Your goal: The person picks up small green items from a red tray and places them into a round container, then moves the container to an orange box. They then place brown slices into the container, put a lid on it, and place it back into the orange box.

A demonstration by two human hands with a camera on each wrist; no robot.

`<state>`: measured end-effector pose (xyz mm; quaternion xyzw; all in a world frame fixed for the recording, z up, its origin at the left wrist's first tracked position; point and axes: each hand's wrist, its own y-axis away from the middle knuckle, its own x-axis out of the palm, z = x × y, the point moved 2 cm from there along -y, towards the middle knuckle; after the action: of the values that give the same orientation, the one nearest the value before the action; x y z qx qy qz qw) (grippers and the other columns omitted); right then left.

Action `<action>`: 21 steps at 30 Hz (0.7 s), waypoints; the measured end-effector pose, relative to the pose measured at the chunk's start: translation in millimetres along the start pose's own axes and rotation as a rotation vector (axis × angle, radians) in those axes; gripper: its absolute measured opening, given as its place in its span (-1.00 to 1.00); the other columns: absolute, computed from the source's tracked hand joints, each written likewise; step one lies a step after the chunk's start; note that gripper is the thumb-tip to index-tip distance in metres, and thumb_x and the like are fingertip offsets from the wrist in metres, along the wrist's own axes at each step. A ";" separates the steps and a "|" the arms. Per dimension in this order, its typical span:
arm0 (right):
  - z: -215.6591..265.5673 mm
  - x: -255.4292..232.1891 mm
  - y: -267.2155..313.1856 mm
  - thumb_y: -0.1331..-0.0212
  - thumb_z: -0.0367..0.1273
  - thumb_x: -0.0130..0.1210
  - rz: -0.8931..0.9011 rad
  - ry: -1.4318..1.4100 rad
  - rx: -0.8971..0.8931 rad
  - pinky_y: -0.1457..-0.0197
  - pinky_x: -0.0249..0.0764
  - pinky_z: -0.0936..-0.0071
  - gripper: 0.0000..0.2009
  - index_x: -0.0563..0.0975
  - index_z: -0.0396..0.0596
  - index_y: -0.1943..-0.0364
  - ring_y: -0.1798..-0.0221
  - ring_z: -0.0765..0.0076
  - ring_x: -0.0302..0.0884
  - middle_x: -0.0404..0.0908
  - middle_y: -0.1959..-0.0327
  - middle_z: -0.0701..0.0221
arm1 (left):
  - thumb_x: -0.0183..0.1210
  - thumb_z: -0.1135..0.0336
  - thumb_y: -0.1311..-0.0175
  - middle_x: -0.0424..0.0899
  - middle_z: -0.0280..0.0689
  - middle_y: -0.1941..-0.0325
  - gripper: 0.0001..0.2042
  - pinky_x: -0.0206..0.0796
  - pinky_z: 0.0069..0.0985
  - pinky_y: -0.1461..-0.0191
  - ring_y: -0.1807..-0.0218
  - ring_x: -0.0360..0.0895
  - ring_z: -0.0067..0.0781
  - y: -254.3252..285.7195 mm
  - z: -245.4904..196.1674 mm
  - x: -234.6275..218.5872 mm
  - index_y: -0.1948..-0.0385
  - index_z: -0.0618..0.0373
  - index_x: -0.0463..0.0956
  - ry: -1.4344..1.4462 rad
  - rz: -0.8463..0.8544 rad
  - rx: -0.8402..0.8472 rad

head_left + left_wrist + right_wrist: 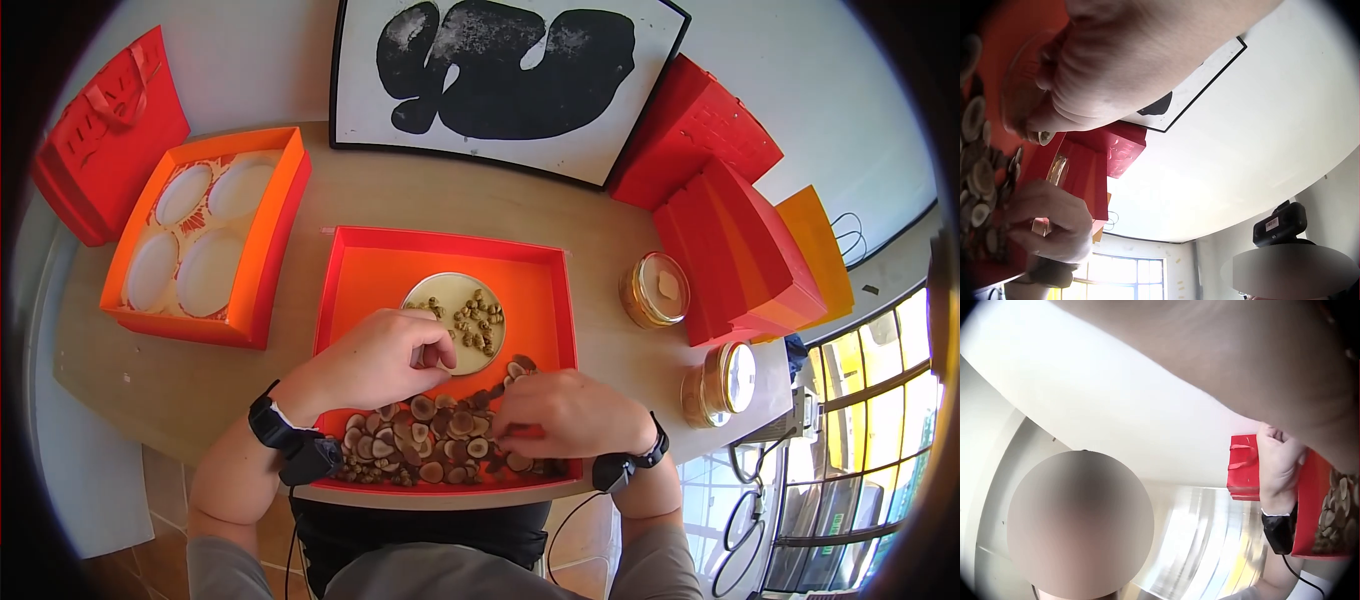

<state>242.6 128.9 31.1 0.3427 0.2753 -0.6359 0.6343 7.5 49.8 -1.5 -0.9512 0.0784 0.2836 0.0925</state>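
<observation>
A shallow red tray with an orange floor [375, 280] holds a round pale dish [457, 290] with small curled olive-brown nuggets [480, 322]. Across the tray's near side lie many round brown slices [423, 408] with pale centres, with more nuggets [370, 468] at the left. My left hand [385, 352] is over the dish's near-left edge, fingers bent and thumb tip close to them; I cannot tell whether it holds anything. Among the slices at the right is my right hand [560, 412], fingers bent downward, thumb apart from the index finger in the left wrist view.
An orange-red box [283, 250] with round recesses stands left, a red gift bag [115, 135] behind it. Two lidded jars [655, 290] stand right, beside a red box [735, 255]. A framed black-and-white picture [505, 70] leans at the back. A cable [757, 490] hangs at the right.
</observation>
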 end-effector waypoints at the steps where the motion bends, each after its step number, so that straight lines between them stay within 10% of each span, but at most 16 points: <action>1: 1.5 -1.4 -3.7 -0.20 -0.35 0.35 -0.006 -0.002 -0.003 0.17 0.58 0.29 -0.84 0.67 -0.08 0.20 0.19 0.19 0.66 0.66 0.22 0.38 | 0.40 0.43 -0.17 0.63 -0.33 0.40 -0.88 0.43 -0.50 0.31 0.42 0.58 -0.49 0.1 -0.3 -0.1 0.32 0.18 0.66 0.006 -0.002 0.007; 3: 5.5 -11.7 -10.8 -0.15 -0.45 0.37 -0.462 -0.125 0.033 0.21 0.56 0.37 -0.81 0.68 -0.12 0.16 0.26 0.26 0.67 0.67 0.25 0.36 | 0.40 0.43 -0.17 0.64 -0.33 0.40 -0.88 0.43 -0.49 0.31 0.42 0.57 -0.48 0.0 0.0 -0.5 0.31 0.18 0.66 -0.015 -0.002 0.011; 7: 1.9 -14.7 -12.2 -0.18 -0.45 0.36 -0.677 -0.041 0.168 0.25 0.56 0.31 -0.81 0.68 -0.12 0.13 0.31 0.20 0.67 0.65 0.36 0.34 | 0.37 0.38 -0.21 0.68 -0.21 0.37 -0.87 0.51 -0.37 0.17 0.28 0.69 -0.28 -1.1 -9.7 -3.7 0.31 0.22 0.67 0.014 0.039 -0.074; 18: 6.5 -17.1 22.1 -0.11 -0.26 0.33 0.304 0.360 0.314 0.11 0.60 0.23 -0.86 0.68 0.09 0.28 0.15 0.20 0.70 0.72 0.32 0.43 | 0.41 0.42 -0.19 0.57 -0.38 0.46 -0.91 0.31 -0.52 0.39 0.50 0.46 -0.58 -1.4 -5.7 -0.3 0.35 0.15 0.68 0.022 -0.012 -0.027; 21: 14.5 -8.6 22.7 -0.06 -0.26 0.34 0.328 0.352 0.234 0.12 0.61 0.24 -0.84 0.68 0.07 0.30 0.14 0.19 0.70 0.71 0.35 0.43 | 0.39 0.41 -0.21 0.59 -0.34 0.43 -0.90 0.36 -0.49 0.35 0.46 0.52 -0.52 -1.9 -11.1 -3.1 0.35 0.17 0.66 0.009 0.009 -0.060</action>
<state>263.6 121.8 48.7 0.5593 0.2467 -0.4825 0.6273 11.1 49.5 9.6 -0.9545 0.0748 0.2820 0.0623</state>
